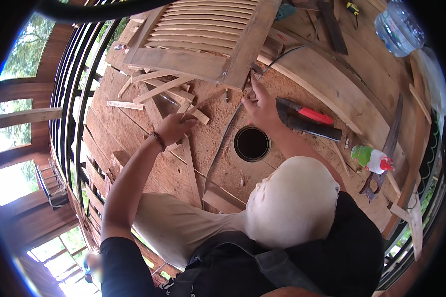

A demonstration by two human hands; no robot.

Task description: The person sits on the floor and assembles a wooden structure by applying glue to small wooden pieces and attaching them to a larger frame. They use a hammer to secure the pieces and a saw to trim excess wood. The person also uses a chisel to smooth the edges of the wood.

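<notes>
My left hand point(175, 127) pinches the near end of a thin wooden strip point(205, 101) that slants up toward a louvered wooden shutter point(203, 34) lying on the plank floor. My right hand point(260, 106) is raised at the shutter's near corner, its fingers closed on a small dark object that is too small to identify. A red and black power tool point(308, 120) lies just right of that hand. A round black opening point(251, 143) sits below it, with my knee in pale trousers in front.
Loose wooden slats point(158, 89) lie scattered left of the shutter. A green glue bottle with a red cap point(373, 158) and a hand saw point(387, 148) lie at right. A clear water bottle point(399, 27) and a yellow tape measure point(352, 7) are at top right. Black railing bars point(72, 109) run along the left.
</notes>
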